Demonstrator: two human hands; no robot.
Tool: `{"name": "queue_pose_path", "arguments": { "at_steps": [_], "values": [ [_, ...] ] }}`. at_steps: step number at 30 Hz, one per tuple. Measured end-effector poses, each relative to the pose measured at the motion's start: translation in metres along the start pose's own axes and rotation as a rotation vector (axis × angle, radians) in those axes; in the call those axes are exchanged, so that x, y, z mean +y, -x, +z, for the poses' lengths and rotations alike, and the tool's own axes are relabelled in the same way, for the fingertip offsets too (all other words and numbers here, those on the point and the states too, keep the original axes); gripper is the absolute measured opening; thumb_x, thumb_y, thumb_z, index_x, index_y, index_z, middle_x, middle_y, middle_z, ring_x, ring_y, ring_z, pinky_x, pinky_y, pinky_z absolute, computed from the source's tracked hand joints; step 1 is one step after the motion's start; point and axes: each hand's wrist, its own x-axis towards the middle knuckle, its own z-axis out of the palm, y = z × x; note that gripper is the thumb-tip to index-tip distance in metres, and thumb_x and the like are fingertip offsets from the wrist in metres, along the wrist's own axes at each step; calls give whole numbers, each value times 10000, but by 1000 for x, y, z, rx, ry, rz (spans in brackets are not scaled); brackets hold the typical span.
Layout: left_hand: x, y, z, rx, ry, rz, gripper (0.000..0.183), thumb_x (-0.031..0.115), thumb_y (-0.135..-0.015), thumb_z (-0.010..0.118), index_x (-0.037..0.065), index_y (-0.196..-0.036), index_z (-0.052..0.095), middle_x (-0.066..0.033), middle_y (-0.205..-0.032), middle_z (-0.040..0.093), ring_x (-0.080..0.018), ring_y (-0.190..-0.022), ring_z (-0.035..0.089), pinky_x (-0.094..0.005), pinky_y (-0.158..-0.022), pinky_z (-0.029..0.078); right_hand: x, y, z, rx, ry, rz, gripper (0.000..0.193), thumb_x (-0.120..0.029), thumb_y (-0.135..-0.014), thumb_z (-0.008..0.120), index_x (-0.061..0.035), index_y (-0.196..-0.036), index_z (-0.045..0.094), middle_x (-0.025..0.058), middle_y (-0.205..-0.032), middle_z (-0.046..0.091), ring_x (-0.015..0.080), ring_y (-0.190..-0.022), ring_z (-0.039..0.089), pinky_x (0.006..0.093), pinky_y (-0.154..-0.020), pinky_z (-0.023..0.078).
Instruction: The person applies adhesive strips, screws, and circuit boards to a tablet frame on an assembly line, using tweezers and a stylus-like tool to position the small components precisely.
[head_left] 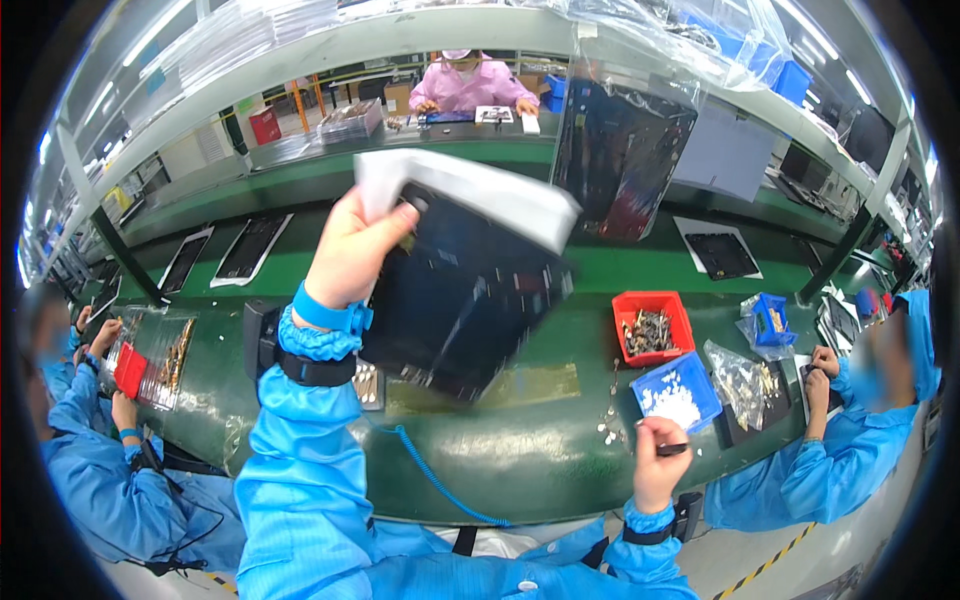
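Observation:
Raised over the bench, my left hand (348,250) grips a flat black panel (460,295) together with a white sheet (480,195) along its upper edge. The thumb presses on the panel's face, and motion blurs both pieces. A blue band and a black strap circle that wrist. Lower right, my right hand (660,468) is closed around a slim black tool (672,450); its tip is too small to make out. Just beyond that hand lies a blue bin (680,392) of small white parts. Behind it stands a red bin (652,330) full of small metallic parts.
A blue coiled cord (425,465) crosses the green bench (540,440). Right of the bins lie a clear bag (740,385) and a smaller blue bin (770,320). A bagged dark panel (625,150) hangs ahead. Co-workers sit left, right (840,430) and opposite (470,85).

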Motion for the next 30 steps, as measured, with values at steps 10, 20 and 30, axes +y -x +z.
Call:
{"name": "queue_pose_path", "arguments": {
  "at_steps": [10,20,30],
  "values": [
    [-120,103,97,-959,-9,-744,343,64,-811,589,-29,-1135,527,-56,-1029,589,-125,-928,508,-268,-854,406,-30,23,-13,-13,-53,262,64,21,-797,586,-2,-856,591,39,-799,613,90,-725,554,202,-667,424],
    [-149,138,101,-765,-798,-15,322,204,-692,671,14,-938,587,-182,-906,599,-350,-879,563,-410,-771,454,-19,89,23,-871,518,311,137,-152,-702,664,-30,-761,642,145,-733,611,312,-662,582,368,-588,456],
    [-136,172,60,-579,-848,-106,290,199,-677,679,20,-893,607,-149,-865,577,-326,-861,539,-400,-770,436,-27,91,33,-999,673,209,115,-160,-686,646,-62,-745,641,120,-719,607,316,-691,584,404,-597,454]
  ]
}}
